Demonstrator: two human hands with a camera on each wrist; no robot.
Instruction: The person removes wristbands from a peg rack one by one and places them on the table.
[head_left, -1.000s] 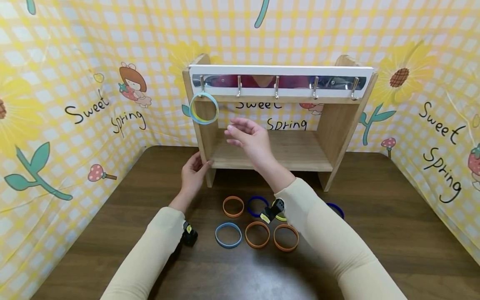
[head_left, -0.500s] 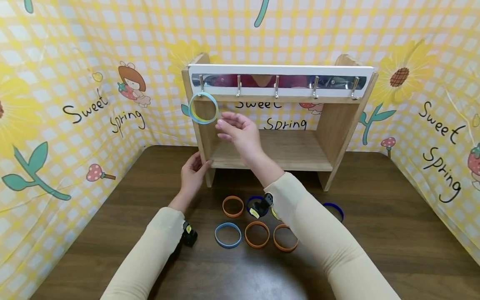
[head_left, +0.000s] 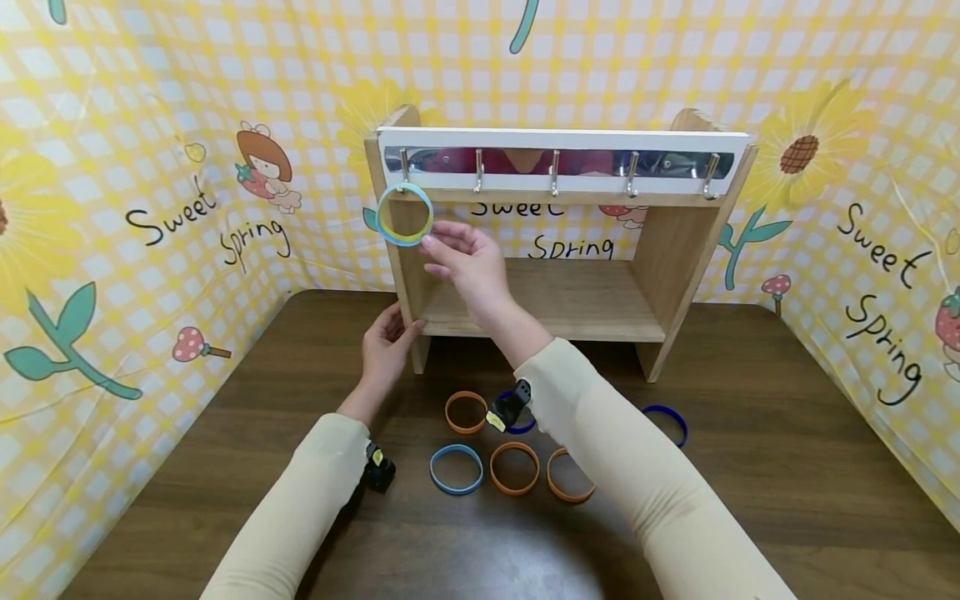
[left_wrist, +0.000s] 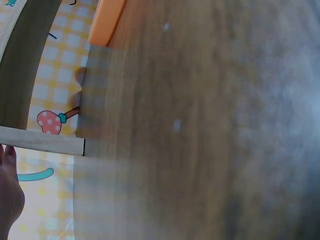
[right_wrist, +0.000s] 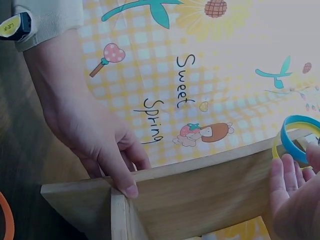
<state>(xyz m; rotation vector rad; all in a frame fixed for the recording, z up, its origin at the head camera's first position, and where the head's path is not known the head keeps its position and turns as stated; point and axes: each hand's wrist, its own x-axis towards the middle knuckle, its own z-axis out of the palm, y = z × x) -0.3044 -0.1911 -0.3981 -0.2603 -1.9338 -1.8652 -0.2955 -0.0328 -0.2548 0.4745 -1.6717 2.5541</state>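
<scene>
A light blue wristband (head_left: pixel 405 242) and a yellow wristband (right_wrist: pixel 276 145) hang together from the leftmost hook (head_left: pixel 405 165) of the hook rail. My right hand (head_left: pixel 472 265) is at their lower right edge, fingertips touching the bands; its fingers are fairly straight, with a gap between them and the thumb in the right wrist view. With my left hand (head_left: pixel 385 350) I grip the lower left side panel of the wooden shelf (head_left: pixel 543 292), thumb in front and fingers behind. In the left wrist view only part of the left hand (left_wrist: pixel 9 197) shows.
On the table (head_left: pixel 225 467) in front of the shelf lie several wristbands: orange (head_left: pixel 467 432), light blue (head_left: pixel 457 493), dark blue (head_left: pixel 677 415). My right forearm and wrist camera cover part of them. Other hooks (head_left: pixel 555 173) run along the rail to the right. Patterned cloth surrounds the table.
My right hand has moved left and slightly up, reaching the hanging wristbands, which have shifted slightly left. My left hand has stayed on the shelf's side panel.
</scene>
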